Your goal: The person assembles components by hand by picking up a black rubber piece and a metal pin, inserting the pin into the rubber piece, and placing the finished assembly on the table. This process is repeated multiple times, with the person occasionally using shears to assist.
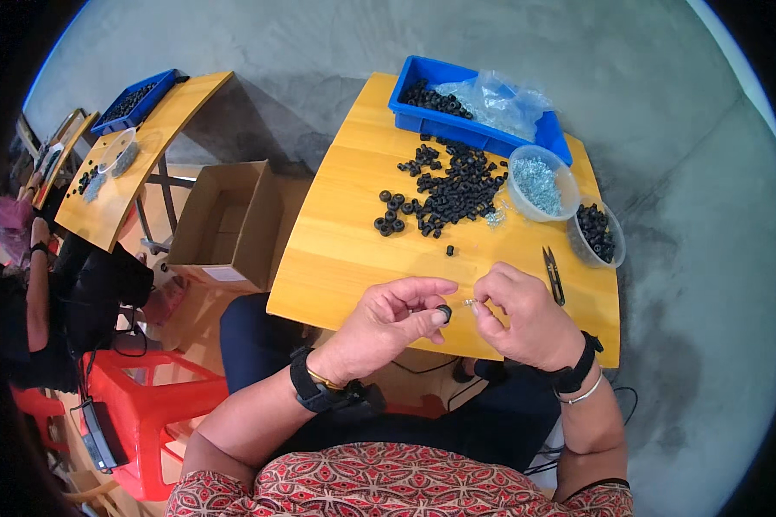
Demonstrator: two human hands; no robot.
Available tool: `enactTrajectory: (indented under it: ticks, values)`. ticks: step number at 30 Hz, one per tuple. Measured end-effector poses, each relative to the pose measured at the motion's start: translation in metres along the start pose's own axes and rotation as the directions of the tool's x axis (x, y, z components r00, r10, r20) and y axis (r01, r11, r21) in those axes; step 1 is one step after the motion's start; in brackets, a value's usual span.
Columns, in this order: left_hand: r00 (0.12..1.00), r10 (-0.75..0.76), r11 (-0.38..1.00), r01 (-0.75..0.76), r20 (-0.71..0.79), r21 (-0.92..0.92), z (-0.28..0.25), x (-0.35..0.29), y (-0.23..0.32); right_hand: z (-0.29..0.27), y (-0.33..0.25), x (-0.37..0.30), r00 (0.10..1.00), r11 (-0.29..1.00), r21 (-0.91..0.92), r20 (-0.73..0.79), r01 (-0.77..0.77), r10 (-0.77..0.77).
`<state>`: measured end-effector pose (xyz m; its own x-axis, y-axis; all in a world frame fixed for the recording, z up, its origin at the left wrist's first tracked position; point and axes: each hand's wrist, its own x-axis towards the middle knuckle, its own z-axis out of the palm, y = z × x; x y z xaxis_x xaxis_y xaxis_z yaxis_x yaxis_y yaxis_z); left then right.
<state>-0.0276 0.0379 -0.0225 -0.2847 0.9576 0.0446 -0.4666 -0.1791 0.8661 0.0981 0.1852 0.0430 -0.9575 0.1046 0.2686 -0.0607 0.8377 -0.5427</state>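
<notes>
Hovering near table edge (pixel 336 323): ring (pixel 443 312)

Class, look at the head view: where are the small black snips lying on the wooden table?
The black snips lie on the wooden table to the person's right, just beyond the right hand and below the clear bowl of black rings.

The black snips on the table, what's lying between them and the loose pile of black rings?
In the head view, nothing but bare yellow tabletop separates the black snips from the pile of black rings; one stray ring sits just left of that stretch.
</notes>
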Motion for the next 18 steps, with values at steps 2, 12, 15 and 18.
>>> enactTrajectory:
  ticks: [2, 12, 15, 18]
  values:
    - [1.000, 0.006, 0.999, -0.006, 0.002, 0.042, 0.008, -0.001, 0.003, 0.003, -0.005, 0.000, 0.998, 0.993, -0.105, 0.007, 0.055, -0.054]
    - [0.996, -0.086, 0.985, 0.087, 0.010, -0.148, -0.003, -0.003, -0.004, 0.013, -0.011, 0.001, 0.993, 0.993, -0.061, -0.058, 0.097, -0.100]
    - [0.993, -0.093, 0.907, 0.116, 0.077, -0.406, -0.005, -0.004, -0.001, 0.019, -0.014, -0.002, 0.986, 0.995, 0.001, -0.128, 0.105, -0.104]
    - [0.987, -0.155, 0.944, 0.163, 0.050, -0.286, -0.006, -0.004, -0.002, 0.021, -0.011, 0.000, 0.985, 0.989, -0.080, -0.109, 0.128, -0.136]
